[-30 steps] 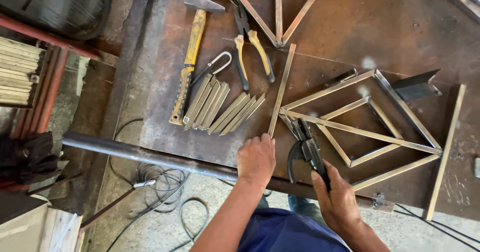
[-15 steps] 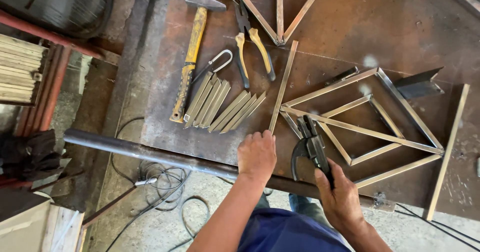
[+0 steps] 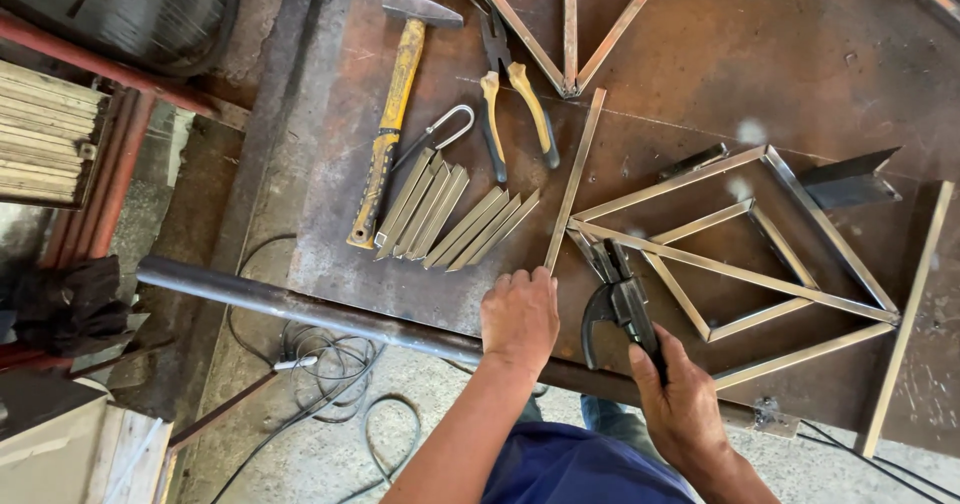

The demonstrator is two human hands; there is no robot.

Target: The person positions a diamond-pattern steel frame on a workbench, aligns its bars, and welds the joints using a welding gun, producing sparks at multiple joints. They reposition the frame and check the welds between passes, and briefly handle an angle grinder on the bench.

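Observation:
My left hand point(image 3: 519, 316) rests knuckles up on the rusty steel table point(image 3: 800, 54), fingertips touching the near end of a loose metal strip point(image 3: 574, 179). My right hand point(image 3: 683, 405) grips the handle of black locking pliers point(image 3: 617, 291). The plier jaws sit at the left corner of a diamond-shaped frame point(image 3: 740, 249) made of thin angle strips. Whether the jaws clamp the frame I cannot tell.
A yellow-handled hammer point(image 3: 392, 114), yellow-handled pliers point(image 3: 510, 84) and a carabiner point(image 3: 447, 126) lie at the table's far left, with several cut angle pieces point(image 3: 455, 219) fanned beside them. A dark pipe point(image 3: 300, 309) runs along the near edge. Cables point(image 3: 330, 384) coil on the floor.
My right hand has slid a little down the pliers' handle and the pliers have shifted slightly toward the frame's corner. My left hand stays in place.

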